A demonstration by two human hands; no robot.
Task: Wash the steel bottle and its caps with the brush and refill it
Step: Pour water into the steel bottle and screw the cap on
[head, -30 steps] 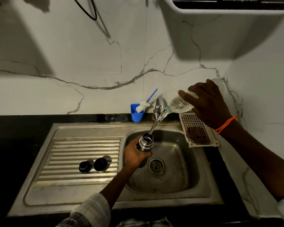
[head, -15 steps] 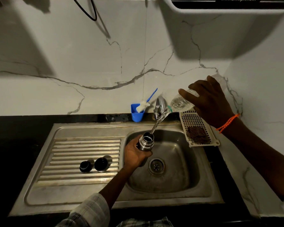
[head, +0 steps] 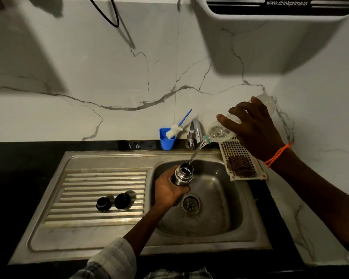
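Observation:
My left hand (head: 167,190) grips the steel bottle (head: 183,174) upright over the sink basin (head: 210,214), its mouth uncovered. My right hand (head: 254,129) holds a clear plastic bottle (head: 220,131) tipped steeply neck-down above the tap, and a stream of water falls from it into the steel bottle's mouth. Two dark caps, a smaller cap (head: 103,203) and a larger cap (head: 123,201), lie on the ribbed drainboard (head: 79,188) left of the basin. The blue-handled brush (head: 176,128) stands in a blue holder (head: 167,139) at the wall.
A steel tap (head: 194,134) rises behind the basin. A white perforated tray (head: 242,150) with a dark scrubber (head: 240,167) sits at the basin's right edge. A water purifier (head: 280,27) hangs on the wall above. Black countertop (head: 24,162) surrounds the sink.
My right hand has raised the plastic bottle's base, tipping it steeper. The pour continues, and the steel bottle and left hand have stayed in place.

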